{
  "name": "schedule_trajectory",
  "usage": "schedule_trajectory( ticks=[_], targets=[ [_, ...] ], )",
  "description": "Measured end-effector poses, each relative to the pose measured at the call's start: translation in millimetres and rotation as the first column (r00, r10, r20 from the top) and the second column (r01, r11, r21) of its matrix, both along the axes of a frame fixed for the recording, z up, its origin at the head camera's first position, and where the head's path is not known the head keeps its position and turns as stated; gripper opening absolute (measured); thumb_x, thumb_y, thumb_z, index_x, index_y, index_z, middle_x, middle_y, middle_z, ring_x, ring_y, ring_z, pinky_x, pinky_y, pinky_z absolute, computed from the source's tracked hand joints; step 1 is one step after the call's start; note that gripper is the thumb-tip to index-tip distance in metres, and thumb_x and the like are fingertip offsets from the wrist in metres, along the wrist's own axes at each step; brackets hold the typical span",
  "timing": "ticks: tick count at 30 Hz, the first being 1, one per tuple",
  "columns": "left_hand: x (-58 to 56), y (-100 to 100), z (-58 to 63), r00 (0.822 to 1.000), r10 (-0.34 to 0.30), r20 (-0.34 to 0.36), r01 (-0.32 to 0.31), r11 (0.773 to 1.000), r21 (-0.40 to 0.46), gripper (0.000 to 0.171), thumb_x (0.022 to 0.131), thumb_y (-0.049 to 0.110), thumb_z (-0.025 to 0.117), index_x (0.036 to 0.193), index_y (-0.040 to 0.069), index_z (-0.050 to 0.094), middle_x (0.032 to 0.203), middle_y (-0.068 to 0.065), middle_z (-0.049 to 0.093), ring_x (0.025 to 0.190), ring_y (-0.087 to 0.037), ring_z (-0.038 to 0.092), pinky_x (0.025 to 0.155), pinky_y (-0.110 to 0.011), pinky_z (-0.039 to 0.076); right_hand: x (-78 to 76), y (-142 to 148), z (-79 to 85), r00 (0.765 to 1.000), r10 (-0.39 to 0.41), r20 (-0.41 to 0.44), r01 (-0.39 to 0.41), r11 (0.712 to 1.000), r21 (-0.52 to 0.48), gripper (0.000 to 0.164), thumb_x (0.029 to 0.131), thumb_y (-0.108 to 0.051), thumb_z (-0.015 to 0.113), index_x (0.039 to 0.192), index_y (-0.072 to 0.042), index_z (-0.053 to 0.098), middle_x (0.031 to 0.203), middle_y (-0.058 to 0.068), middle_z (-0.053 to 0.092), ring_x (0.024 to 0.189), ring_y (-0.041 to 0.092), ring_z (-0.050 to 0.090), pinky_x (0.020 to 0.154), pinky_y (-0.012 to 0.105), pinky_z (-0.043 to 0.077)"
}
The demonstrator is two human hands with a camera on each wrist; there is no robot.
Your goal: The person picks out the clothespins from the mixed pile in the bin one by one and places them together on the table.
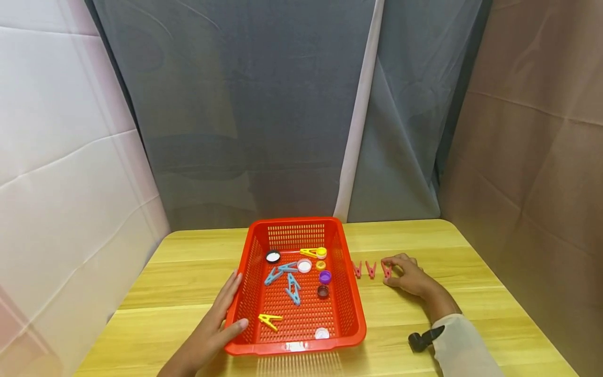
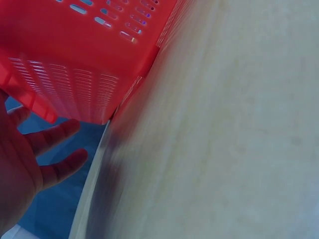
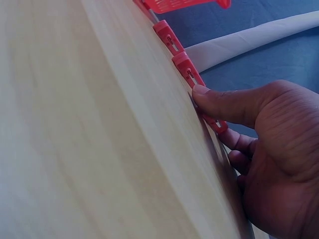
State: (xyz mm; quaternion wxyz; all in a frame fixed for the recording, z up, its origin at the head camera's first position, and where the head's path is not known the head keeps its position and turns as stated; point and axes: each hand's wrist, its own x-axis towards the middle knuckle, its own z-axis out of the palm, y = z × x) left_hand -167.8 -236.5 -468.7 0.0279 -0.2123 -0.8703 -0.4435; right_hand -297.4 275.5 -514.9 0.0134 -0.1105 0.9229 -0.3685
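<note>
In the head view, the red basket (image 1: pixel 268 349) is sitting mid-table, its back rim reaching close to the far edge of the table (image 1: pixel 188 262), and your left hand (image 1: pixel 211 324) is resting along its left rim, fingers lying straight down the outside, thumb crossing over the top, no clenching there. Now the action: right of the basket, towards the table's far right corner, your right hand (image 1: pixel 411 276) is pinching the outermost red clothespin (image 1: pixel 387 270), thumb and forefinger standing only about that piece's length apart. Two more red clothespins (image 1: pixel 371 270) are lying in line with it, towards the basket's right rim, while blue clothespins (image 1: pixel 293 290), yellow clothespins (image 1: pixel 270 321) and round caps (image 1: pixel 325 277) are lying inside. Over to the left wrist view: your fingers are spreading apart beside the basket, and how firmly they're bearing on it you cannot tell. In the right wrist view your thumb is covering part of the pinched piece, its end showing beside a fingertip. You're apparently working on the row's outer end, placing or picking up, hard to say; the next move is probably calling for a clean release or a straight lift, sparing the neighbours.
</note>
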Motion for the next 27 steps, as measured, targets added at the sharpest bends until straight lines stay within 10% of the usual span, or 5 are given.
schedule_trajectory(
  ticks=[9, 27],
  targets=[
    [0.0, 1.0, 0.4, 1.000, -0.021, 0.016, 0.020, 0.999, 0.041, 0.083, 0.097, 0.022, 0.061, 0.161, 0.028, 0.008, 0.169, 0.004, -0.004, 0.151, -0.040, 0.006, 0.102, -0.071, 0.034, 0.6, 0.4, 0.2, 1.000, 0.018, -0.002, -0.018, 1.000, -0.003, 0.053, 0.084, -0.029, 0.079, 0.132, -0.017, 0.062, 0.131, 0.009, 0.053, 0.130, 0.036, 0.034, 0.110, 0.067, 0.024],
    [0.2, 1.1, 2.0, 1.000, 0.009, 0.016, -0.009, 1.000, 0.000, 0.083, 0.097, 0.025, 0.061, 0.160, 0.031, 0.008, 0.169, 0.001, -0.002, 0.153, -0.026, 0.006, 0.102, -0.060, 0.041, -0.2, 1.6, -1.2, 0.999, 0.030, -0.021, -0.031, 0.999, -0.039, 0.056, 0.081, -0.028, 0.081, 0.131, -0.014, 0.061, 0.132, 0.011, 0.054, 0.133, 0.037, 0.034, 0.112, 0.067, 0.022]
  ],
)
